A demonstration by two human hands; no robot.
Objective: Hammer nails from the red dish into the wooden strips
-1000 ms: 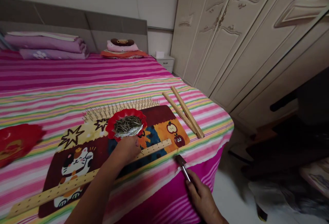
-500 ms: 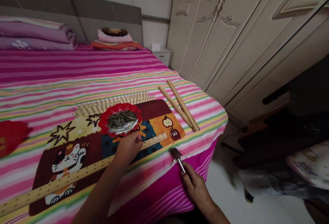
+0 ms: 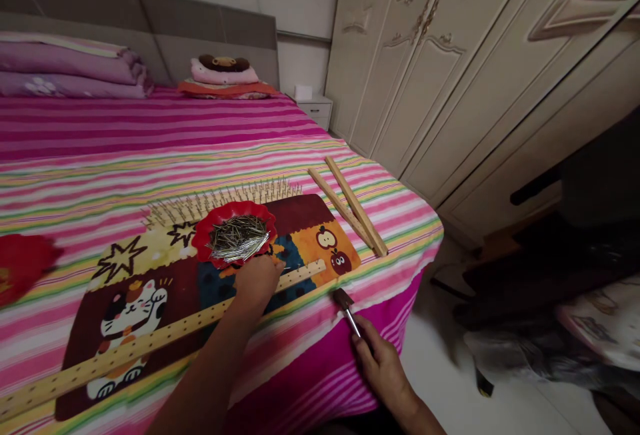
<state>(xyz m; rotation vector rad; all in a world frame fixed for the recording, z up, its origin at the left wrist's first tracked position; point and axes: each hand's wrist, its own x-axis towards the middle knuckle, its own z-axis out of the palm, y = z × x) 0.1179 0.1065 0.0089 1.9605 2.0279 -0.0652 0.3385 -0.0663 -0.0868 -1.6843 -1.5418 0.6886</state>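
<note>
My right hand (image 3: 384,363) is wrapped round the handle of a hammer (image 3: 352,318), whose dark head rests at the edge of the striped cloth. My left hand (image 3: 259,282) is closed in a pinch just above a long wooden strip (image 3: 165,330) dotted with rows of small dark holes. A thin nail (image 3: 287,268) sticks out from its fingertips, partly hidden. Right behind that hand stands a red scalloped bowl (image 3: 201,240) full of loose nails (image 3: 237,238). Strip and bowl lie on a patterned mat (image 3: 320,208) with a cat and apples.
Behind the bowl lies a wooden board bristling with upright nails (image 3: 220,198). Two wooden strips (image 3: 356,212) lie crossed to the right, near the bed's edge. A red dish (image 3: 25,265) is at far left. Folded quilts (image 3: 70,65) and a wardrobe (image 3: 400,68) stand farther back.
My left hand has shifted slightly right and away from me along the strip, with the nail in its fingertips. My right hand and the hammer have stayed in place.
</note>
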